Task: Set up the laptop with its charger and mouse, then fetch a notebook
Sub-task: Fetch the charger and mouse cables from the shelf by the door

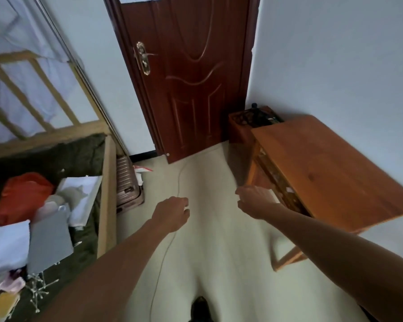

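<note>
Our left hand [172, 212] clamps its fingers on the white end of a thin cable [178, 182], likely the charger or mouse lead, held up off the floor [219, 240], we judge, for carrying. Our right hand [254, 201] reaches toward the table [335, 173] front; whether its fingers are apart we cannot tell.
</note>
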